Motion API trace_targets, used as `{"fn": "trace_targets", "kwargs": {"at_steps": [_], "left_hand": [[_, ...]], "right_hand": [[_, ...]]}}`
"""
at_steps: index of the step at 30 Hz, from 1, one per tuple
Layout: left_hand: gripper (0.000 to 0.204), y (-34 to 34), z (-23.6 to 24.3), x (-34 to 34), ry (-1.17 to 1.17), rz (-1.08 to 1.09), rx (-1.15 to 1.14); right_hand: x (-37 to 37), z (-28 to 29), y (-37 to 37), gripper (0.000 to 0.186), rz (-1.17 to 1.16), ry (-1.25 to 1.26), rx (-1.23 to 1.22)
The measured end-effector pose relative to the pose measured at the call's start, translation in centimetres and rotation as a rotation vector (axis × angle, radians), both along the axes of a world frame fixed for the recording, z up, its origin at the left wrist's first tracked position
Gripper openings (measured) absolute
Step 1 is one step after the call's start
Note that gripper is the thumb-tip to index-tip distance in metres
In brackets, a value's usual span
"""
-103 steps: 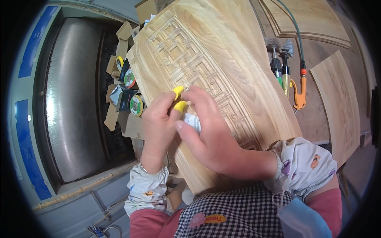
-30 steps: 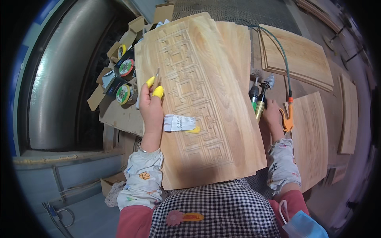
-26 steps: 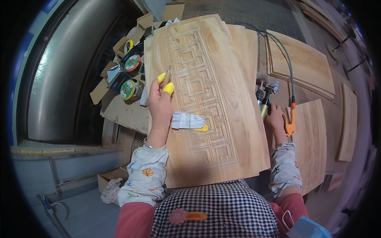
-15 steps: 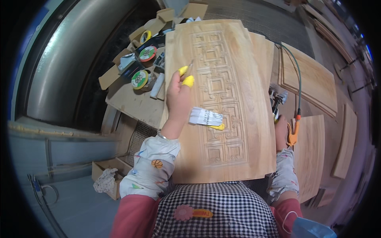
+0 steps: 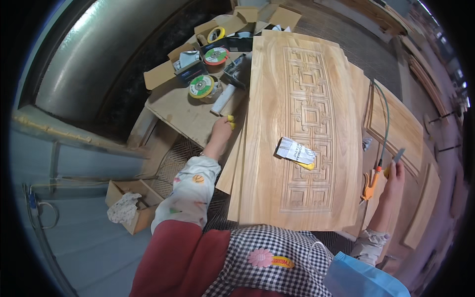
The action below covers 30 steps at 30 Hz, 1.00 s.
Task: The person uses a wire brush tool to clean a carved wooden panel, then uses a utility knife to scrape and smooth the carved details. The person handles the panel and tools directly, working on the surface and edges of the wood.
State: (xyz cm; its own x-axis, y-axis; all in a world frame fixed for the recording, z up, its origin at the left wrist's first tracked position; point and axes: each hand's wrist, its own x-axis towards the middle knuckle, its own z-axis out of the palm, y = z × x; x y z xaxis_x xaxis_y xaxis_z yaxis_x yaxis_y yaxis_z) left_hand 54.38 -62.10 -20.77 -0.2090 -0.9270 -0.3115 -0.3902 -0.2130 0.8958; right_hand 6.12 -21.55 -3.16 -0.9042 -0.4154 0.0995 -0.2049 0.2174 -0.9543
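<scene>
Here, our right fingers (image 5: 400, 169) are clamped on a flat grey tool (image 5: 400, 154); the carved panel (image 5: 309, 114) lies left of them and right of our left fingers (image 5: 230, 119), whose grip we cannot tell.

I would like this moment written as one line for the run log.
left hand: near pale block, grasp unclear | right hand: holds grey flat-bladed tool | carved wooden panel: white printed sheet on top

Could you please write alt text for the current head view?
A person's right hand holds a flat grey tool right of a carved wooden panel bearing a white packet. The left hand, opposite, is near a pale bar and round discs.
</scene>
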Motion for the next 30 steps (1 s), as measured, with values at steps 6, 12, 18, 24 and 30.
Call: {"fn": "trace_targets", "kwargs": {"at_steps": [6, 12, 18, 24, 30], "left_hand": [[0.039, -1.6, 5.9, -3.0, 0.130, 0.131, -0.257], [0.035, 5.6, 21.6, -5.8, 0.499, -0.181, -0.483], [0.038, 9.4, 24.2, -9.4, 0.521, -0.459, 0.054], [0.057, 13.0, 28.1, -12.1, 0.817, -0.507, 0.070], [0.031, 8.5, 25.6, -10.5, 0.309, -0.442, -0.351]], "right_hand": [[13.5, 11.1, -8.4, 0.015, 0.277, -0.264, -0.172], [17.6, 10.5, -14.0, 0.011, 0.448, -0.228, -0.084], [19.8, 10.6, -17.1, 0.013, 0.541, -0.588, -0.137], [24.6, 10.1, -19.9, 0.017, 0.547, -0.940, -0.463], [25.8, 6.7, -18.5, 0.047, 0.462, 0.536, -0.014]]}}
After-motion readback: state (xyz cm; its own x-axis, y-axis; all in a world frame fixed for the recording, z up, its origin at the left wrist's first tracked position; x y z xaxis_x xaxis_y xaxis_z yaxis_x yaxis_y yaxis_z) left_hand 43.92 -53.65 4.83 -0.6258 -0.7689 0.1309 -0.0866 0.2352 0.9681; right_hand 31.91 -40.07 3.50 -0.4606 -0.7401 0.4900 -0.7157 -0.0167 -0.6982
